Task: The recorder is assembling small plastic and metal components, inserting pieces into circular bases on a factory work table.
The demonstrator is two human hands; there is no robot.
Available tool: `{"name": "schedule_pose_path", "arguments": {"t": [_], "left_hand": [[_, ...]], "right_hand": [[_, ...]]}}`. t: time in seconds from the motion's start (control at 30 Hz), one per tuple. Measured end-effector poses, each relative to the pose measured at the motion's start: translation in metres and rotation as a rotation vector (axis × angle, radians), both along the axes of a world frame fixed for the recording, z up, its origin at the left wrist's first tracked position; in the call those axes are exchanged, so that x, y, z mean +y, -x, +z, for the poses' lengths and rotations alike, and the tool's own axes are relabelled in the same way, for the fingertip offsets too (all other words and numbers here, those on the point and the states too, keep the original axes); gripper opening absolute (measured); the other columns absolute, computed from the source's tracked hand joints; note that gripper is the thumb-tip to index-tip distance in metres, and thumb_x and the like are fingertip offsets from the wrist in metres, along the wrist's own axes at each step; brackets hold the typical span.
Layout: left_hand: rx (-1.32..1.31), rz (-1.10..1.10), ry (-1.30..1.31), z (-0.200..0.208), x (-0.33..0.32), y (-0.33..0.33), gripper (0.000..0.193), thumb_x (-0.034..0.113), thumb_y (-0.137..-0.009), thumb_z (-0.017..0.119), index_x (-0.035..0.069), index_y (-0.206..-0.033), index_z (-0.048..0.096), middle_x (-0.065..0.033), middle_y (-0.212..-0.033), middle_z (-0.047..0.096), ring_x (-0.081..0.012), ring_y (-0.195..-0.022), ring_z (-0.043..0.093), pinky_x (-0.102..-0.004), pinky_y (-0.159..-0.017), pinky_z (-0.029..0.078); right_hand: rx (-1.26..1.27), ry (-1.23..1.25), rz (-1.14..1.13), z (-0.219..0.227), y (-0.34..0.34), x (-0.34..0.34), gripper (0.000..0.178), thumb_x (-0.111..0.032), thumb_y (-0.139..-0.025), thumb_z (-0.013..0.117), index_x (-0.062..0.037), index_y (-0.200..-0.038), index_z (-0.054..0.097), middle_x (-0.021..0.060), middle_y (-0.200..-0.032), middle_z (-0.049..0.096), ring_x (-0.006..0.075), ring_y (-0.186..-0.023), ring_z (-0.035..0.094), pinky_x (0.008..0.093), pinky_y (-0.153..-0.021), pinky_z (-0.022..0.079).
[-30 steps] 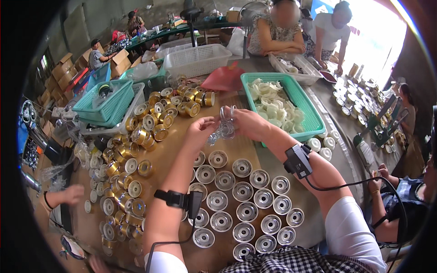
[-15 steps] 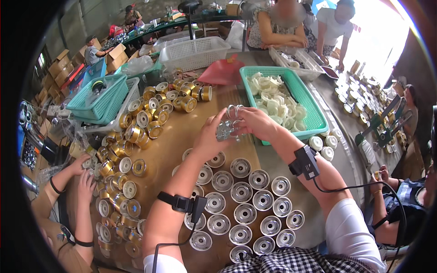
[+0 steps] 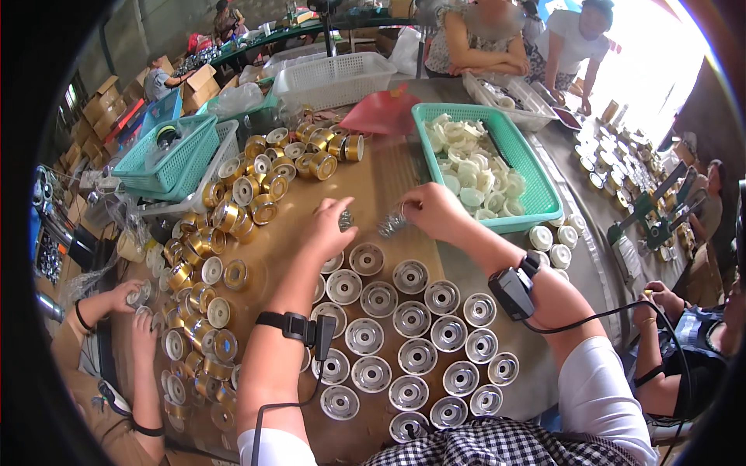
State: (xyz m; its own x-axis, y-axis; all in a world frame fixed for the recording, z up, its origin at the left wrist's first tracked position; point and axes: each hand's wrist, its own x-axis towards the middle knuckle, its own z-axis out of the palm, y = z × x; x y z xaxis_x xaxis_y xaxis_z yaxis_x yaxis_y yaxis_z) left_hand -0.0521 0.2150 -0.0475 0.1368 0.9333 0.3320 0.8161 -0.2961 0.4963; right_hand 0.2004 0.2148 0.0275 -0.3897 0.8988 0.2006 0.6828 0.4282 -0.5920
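My left hand (image 3: 328,227) is curled around a small bunch of shiny metal springs (image 3: 345,220) above the brown board. To its right, my right hand (image 3: 432,210) pinches another clump of coiled metal springs (image 3: 392,225), slightly blurred and hanging from the fingertips. The two hands are apart. Just below them, round silver-and-white cup-shaped parts (image 3: 411,318) lie in rough rows, hollow side up. The left forearm covers some of these at the left.
A green basket (image 3: 544,219) of white plastic pieces stands beyond my right hand, with white round parts (image 3: 541,238) beside it. Gold cylindrical parts (image 3: 227,216) are piled left. A red dustpan (image 3: 381,113) lies at the back. A co-worker's hands (image 3: 140,314) work at far left.
My hands were together over the springs; now they have parted, each with some of them. The left hand moved left and nearer, the right stays near the basket.
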Motion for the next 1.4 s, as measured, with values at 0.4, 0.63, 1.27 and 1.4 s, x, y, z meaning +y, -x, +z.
{"name": "schedule_pose_path", "arguments": {"t": [0.4, 0.63, 1.27, 1.4], "left_hand": [[0.135, 0.244, 0.011, -0.015, -0.002, 0.041, 0.073, 0.030, -0.071, 0.086, 0.021, -0.138, 0.059, -0.0140, -0.139, 0.052, -0.0341, -0.120, 0.061, -0.0436, -0.099, 0.053], [0.155, 0.361, 0.287, -0.016, 0.009, 0.017, 0.077, 0.036, -0.072, 0.084, 0.015, -0.141, 0.056, -0.0158, -0.134, 0.059, -0.0331, -0.118, 0.063, -0.0432, -0.099, 0.053], [-1.414, -0.374, 0.341, 0.085, -0.158, 0.004, 0.060, -0.007, -0.088, 0.053, 0.004, -0.147, 0.048, -0.0075, -0.129, 0.063, -0.0142, -0.109, 0.062, -0.0296, -0.086, 0.053], [-1.299, -0.218, 0.320, 0.078, -0.175, -0.002, 0.045, 0.014, -0.097, 0.071, 0.004, -0.137, 0.054, -0.0030, -0.104, 0.067, -0.0100, -0.083, 0.063, -0.0252, -0.073, 0.053]], "right_hand": [[-0.265, 0.177, 0.087, -0.046, 0.076, -0.014, 0.023, -0.024, -0.075, 0.075, -0.0080, -0.091, 0.073, 0.0144, -0.087, 0.073, 0.0364, -0.086, 0.070, 0.0463, -0.078, 0.056], [-0.312, 0.175, 0.053, -0.047, 0.078, -0.015, 0.014, -0.018, -0.075, 0.074, -0.0065, -0.084, 0.075, 0.0158, -0.088, 0.073, 0.0348, -0.086, 0.072, 0.0445, -0.079, 0.058], [0.851, 0.806, 0.297, 0.026, 0.053, -0.081, 0.025, -0.023, -0.101, 0.067, 0.0004, -0.110, 0.069, 0.0050, -0.098, 0.072, 0.0100, -0.085, 0.068, 0.0252, -0.068, 0.057], [0.661, 0.417, 0.274, 0.039, 0.052, -0.107, 0.012, -0.009, -0.097, 0.069, -0.0006, -0.106, 0.068, 0.0040, -0.096, 0.072, 0.0075, -0.085, 0.066, 0.0246, -0.071, 0.056]]}}
